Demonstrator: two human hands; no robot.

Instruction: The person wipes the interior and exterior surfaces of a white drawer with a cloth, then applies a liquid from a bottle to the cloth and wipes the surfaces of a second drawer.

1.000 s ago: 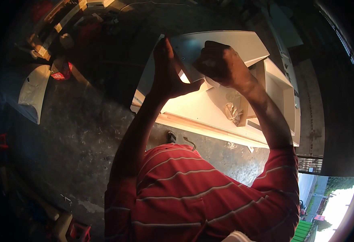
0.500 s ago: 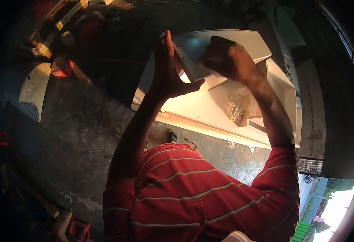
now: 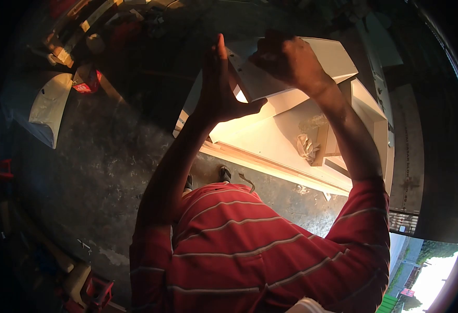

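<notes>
My left hand (image 3: 219, 94) is at the left end of a white panel (image 3: 276, 86). Its fingers stretch upward and the thumb spreads right, along the panel's near corner. Small dark holes show near that end. My right hand (image 3: 289, 60) is closed in a fist over the panel's top, near the left hand. What its fingers hold, if anything, is hidden in shadow. Below the panel lies a wide pale board (image 3: 255, 135) with a wooden edge. Crumpled brown paper (image 3: 307, 147) rests on it beside a small box-like frame (image 3: 323, 146).
A red box (image 3: 88, 81) and a light curved sheet (image 3: 51, 107) are on the dark floor at left. Wood pieces (image 3: 59, 52) lie at upper left. A red stool (image 3: 98, 292) shows at lower left. My foot (image 3: 225, 173) is close to the board's front edge.
My right fist has moved left across the panel, closer to the left hand. My left hand keeps its spread shape. The view has shifted slightly.
</notes>
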